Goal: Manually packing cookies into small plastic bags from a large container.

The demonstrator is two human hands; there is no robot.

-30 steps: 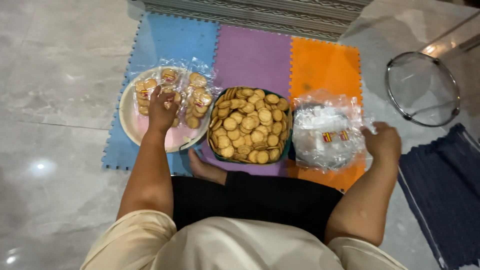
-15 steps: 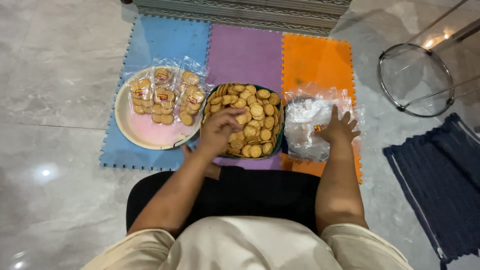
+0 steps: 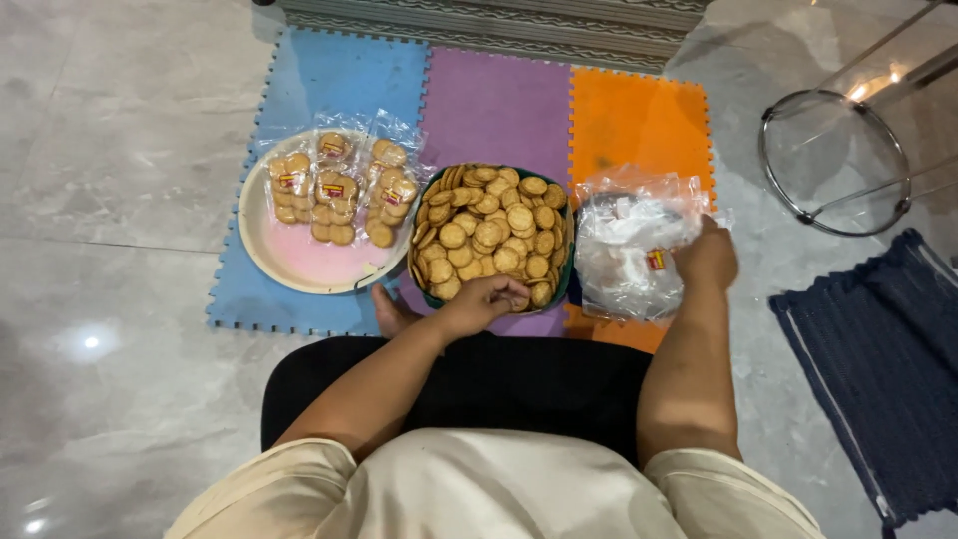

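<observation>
A dark green bowl point(image 3: 568, 262) heaped with round golden biscuits point(image 3: 494, 225) stands on the purple mat in front of me. My left hand point(image 3: 486, 297) rests at the bowl's near edge, fingers curled down around a few biscuits. To the right, a pile of clear plastic bags point(image 3: 627, 252) with small red and yellow labels lies on the orange mat. My right hand point(image 3: 707, 258) grips the right side of that pile, its fingertips hidden in the plastic. On the blue mat, a pink round plate point(image 3: 299, 263) carries several sealed packs of biscuits point(image 3: 337, 188).
The foam mats point(image 3: 499, 100) lie on a glossy grey tile floor. A round glass stool on a metal ring point(image 3: 833, 165) stands at the right, with a dark blue rug point(image 3: 883, 369) nearer me. My bare foot point(image 3: 389, 314) pokes out by the bowl.
My left hand left the pink plate, crossed to the bowl and closed over biscuits at its near edge. My right hand stayed at the bag pile and took hold of its right side.
</observation>
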